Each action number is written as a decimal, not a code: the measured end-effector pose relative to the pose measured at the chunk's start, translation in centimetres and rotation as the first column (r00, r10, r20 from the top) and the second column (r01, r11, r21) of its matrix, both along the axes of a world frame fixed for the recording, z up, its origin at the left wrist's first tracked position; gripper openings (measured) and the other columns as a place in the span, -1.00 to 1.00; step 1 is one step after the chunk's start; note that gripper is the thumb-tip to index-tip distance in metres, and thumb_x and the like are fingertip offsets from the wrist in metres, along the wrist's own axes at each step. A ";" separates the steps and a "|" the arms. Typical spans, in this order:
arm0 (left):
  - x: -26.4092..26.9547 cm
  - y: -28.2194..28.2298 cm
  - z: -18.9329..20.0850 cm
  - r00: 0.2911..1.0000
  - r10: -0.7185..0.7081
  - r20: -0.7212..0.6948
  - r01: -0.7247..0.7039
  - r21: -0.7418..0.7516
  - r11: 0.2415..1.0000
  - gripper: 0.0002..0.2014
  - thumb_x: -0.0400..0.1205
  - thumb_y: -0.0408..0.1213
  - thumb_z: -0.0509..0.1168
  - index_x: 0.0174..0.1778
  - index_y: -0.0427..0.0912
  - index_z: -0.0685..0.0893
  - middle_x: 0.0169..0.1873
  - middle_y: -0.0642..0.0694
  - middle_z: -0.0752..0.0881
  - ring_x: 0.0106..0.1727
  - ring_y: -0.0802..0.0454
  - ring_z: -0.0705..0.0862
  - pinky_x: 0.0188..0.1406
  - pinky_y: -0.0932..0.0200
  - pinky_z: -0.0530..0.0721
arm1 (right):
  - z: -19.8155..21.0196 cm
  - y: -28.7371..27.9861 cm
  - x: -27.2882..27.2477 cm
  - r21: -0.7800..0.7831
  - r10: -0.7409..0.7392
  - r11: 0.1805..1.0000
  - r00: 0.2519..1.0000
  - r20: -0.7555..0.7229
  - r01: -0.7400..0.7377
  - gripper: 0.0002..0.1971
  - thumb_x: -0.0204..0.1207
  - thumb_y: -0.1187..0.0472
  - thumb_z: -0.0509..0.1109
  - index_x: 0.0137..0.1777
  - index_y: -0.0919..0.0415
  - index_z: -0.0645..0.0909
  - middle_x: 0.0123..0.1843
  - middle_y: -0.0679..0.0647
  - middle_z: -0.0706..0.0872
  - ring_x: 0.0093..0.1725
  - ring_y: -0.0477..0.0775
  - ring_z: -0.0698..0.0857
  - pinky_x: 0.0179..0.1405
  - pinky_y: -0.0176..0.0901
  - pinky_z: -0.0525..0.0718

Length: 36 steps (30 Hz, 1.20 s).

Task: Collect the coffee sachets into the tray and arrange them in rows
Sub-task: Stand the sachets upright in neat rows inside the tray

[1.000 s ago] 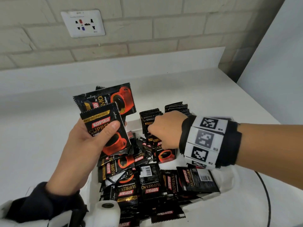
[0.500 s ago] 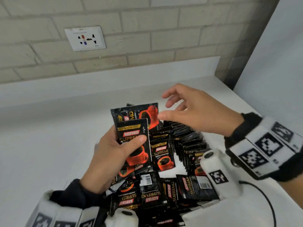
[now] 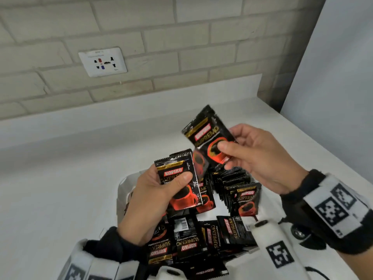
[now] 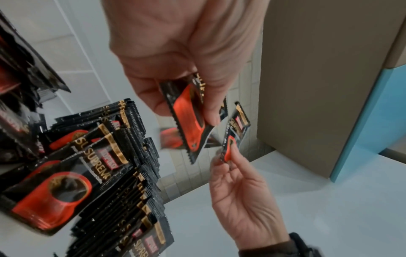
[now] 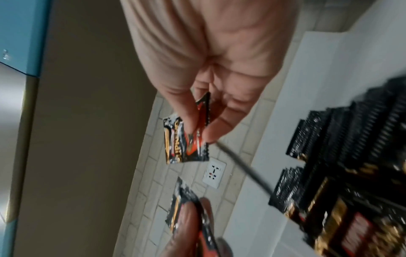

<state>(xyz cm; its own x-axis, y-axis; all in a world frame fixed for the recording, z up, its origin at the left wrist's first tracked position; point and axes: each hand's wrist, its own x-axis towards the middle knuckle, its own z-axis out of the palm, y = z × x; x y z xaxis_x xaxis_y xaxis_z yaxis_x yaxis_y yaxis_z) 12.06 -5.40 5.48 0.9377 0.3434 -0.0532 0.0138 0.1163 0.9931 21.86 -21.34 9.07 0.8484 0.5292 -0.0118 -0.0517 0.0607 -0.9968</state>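
Right grip (image 3: 260, 158) pinches glossy foil sachet (image 3: 207, 136); left grip (image 3: 153, 199) clasps flat sachets (image 3: 177, 178).

A white counter (image 3: 60, 178) carries a white tray (image 3: 121, 190) heaped with black coffee sachets (image 3: 228, 231).

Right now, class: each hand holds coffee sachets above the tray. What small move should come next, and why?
Probably lower the right hand and slot its sachet upright into the standing rows: it is pinched clear, while the left hand grips more.
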 end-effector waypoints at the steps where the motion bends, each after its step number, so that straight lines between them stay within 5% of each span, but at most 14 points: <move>1: -0.1 -0.2 0.1 1.000 -0.014 0.003 0.014 0.001 1.000 -0.68 0.26 -0.26 0.42 -0.06 -0.14 0.70 -0.22 -0.03 0.84 -0.21 0.06 0.81 -0.28 0.21 0.75 | -0.2 0.1 -0.2 -0.010 0.013 1.000 1.000 -0.018 -0.013 -0.88 0.42 0.43 0.38 -0.16 0.21 0.56 -0.28 0.10 0.75 -0.41 -0.09 0.73 -0.46 -0.36 0.68; 5: -0.6 0.0 0.3 1.000 -0.013 -0.006 0.013 -0.030 0.999 -0.85 0.28 -0.23 0.39 -0.25 -0.05 0.76 -0.31 -0.06 0.83 -0.29 0.04 0.80 -0.39 0.27 0.72 | -0.4 0.0 -0.2 0.069 -0.029 0.997 0.992 -0.120 0.038 -0.86 0.33 0.37 0.42 -0.15 0.20 0.56 -0.20 0.13 0.77 -0.30 -0.02 0.76 -0.33 -0.28 0.72; 10: -0.7 1.3 -0.2 0.993 0.093 -0.075 -0.098 -0.063 0.993 -0.86 0.41 -0.12 0.36 -0.26 -0.11 0.68 -0.35 -0.07 0.80 -0.18 -0.08 0.77 0.00 -0.12 0.66 | 0.1 -1.2 -0.5 0.237 -0.043 0.967 0.974 -0.225 0.097 -0.71 0.17 0.33 0.40 -0.08 0.19 0.51 -0.19 0.14 0.80 -0.28 0.02 0.74 -0.52 -0.33 0.57; 13: -0.3 0.6 0.3 0.996 0.038 -0.084 -0.049 -0.124 0.991 -0.84 0.64 -0.33 0.16 -0.19 -0.20 0.62 -0.38 -0.08 0.77 -0.33 0.05 0.74 -0.06 -0.04 0.66 | -0.2 -0.5 -2.0 0.158 0.084 0.986 0.973 -0.215 -0.050 -0.64 0.20 0.39 0.41 0.02 0.24 0.50 -0.12 0.23 0.78 -0.29 0.08 0.75 -0.57 -0.34 0.57; 17: 0.0 -0.3 0.9 0.995 -0.087 -0.056 0.077 -0.168 0.983 -0.76 0.66 -0.35 0.00 0.03 -0.24 0.58 -0.19 -0.24 0.75 -0.20 -0.11 0.74 -0.08 -0.13 0.67 | -1.1 0.7 -3.5 -0.064 0.135 0.987 0.981 -0.142 -0.145 -0.64 0.40 0.48 0.40 0.14 0.18 0.49 -0.08 0.21 0.74 -0.24 0.03 0.73 -0.52 -0.33 0.59; 20: -0.1 -0.9 1.1 0.993 -0.113 -0.016 0.107 -0.200 0.974 -0.79 0.64 -0.31 0.05 0.03 -0.16 0.59 -0.25 -0.09 0.78 -0.24 -0.02 0.76 -0.18 -0.05 0.70 | -1.6 1.0 -3.8 -0.078 0.095 0.991 0.981 -0.169 -0.109 -0.62 0.42 0.47 0.41 0.17 0.14 0.48 -0.11 0.16 0.73 -0.20 0.03 0.72 -0.51 -0.32 0.59; 23: -0.3 -1.1 0.8 0.992 -0.122 0.028 0.126 -0.230 0.965 -0.71 0.50 -0.19 0.27 0.12 -0.15 0.55 -0.09 -0.09 0.78 -0.07 -0.05 0.76 -0.05 -0.08 0.71 | -2.0 1.0 -3.9 -0.146 0.050 0.987 0.990 -0.135 -0.070 -0.61 0.40 0.42 0.45 0.15 0.08 0.48 -0.20 0.14 0.67 -0.29 -0.07 0.67 -0.53 -0.37 0.52; 27: -0.3 -1.5 0.1 0.991 -0.133 0.020 0.132 0.051 0.990 -0.70 0.51 -0.23 0.40 0.10 0.02 0.49 -0.08 0.06 0.78 0.00 0.10 0.76 -0.06 0.12 0.73 | -2.4 1.1 -3.9 -0.262 0.040 0.964 0.999 -0.028 -0.046 -0.59 0.36 0.31 0.52 0.14 0.02 0.48 -0.40 -0.08 0.58 -0.49 -0.31 0.57 -0.49 -0.50 0.50; 29: -0.2 -1.5 0.0 0.992 -0.127 0.012 0.121 0.212 0.970 -0.73 0.58 -0.34 0.30 0.07 0.11 0.46 -0.10 0.11 0.76 -0.02 0.22 0.74 -0.03 0.20 0.70 | -2.2 1.0 -3.9 -0.364 0.070 0.931 0.990 0.124 -0.020 -0.54 0.34 0.21 0.54 0.15 -0.09 0.42 -0.28 -0.11 0.58 -0.39 -0.30 0.57 -0.35 -0.47 0.54; 33: -0.3 -1.2 1.2 0.982 -0.188 -0.006 0.170 0.459 0.872 -0.80 0.66 -0.29 0.20 0.04 0.13 0.39 -0.15 0.12 0.72 -0.12 0.49 0.67 -0.04 0.42 0.64 | 0.8 0.1 -3.0 -0.507 0.217 0.856 0.817 0.535 0.104 -0.35 0.32 0.02 0.48 0.31 -0.36 0.20 0.09 -0.32 0.46 -0.05 -0.41 0.46 -0.13 -0.56 0.43; 34: -0.2 -1.1 1.7 0.984 -0.178 -0.017 0.160 0.528 0.834 -0.83 0.67 -0.27 0.18 -0.01 0.13 0.36 -0.22 0.11 0.69 -0.22 0.57 0.63 -0.18 0.58 0.57 | 1.8 0.1 -2.6 -0.540 0.298 0.837 0.748 0.593 0.095 -0.34 0.36 0.03 0.47 0.36 -0.35 0.22 0.13 -0.32 0.47 -0.02 -0.43 0.45 -0.09 -0.61 0.41; 36: 0.1 -1.1 2.3 0.979 -0.203 -0.012 0.171 0.587 0.791 -0.80 0.68 -0.27 0.16 -0.06 0.15 0.30 -0.23 0.12 0.62 -0.26 0.50 0.62 -0.27 0.54 0.56 | 3.4 0.5 -1.9 -0.666 0.480 0.738 0.608 0.633 0.110 -0.42 0.43 0.09 0.45 0.41 -0.22 0.35 0.11 -0.25 0.58 -0.02 -0.39 0.51 -0.01 -0.55 0.44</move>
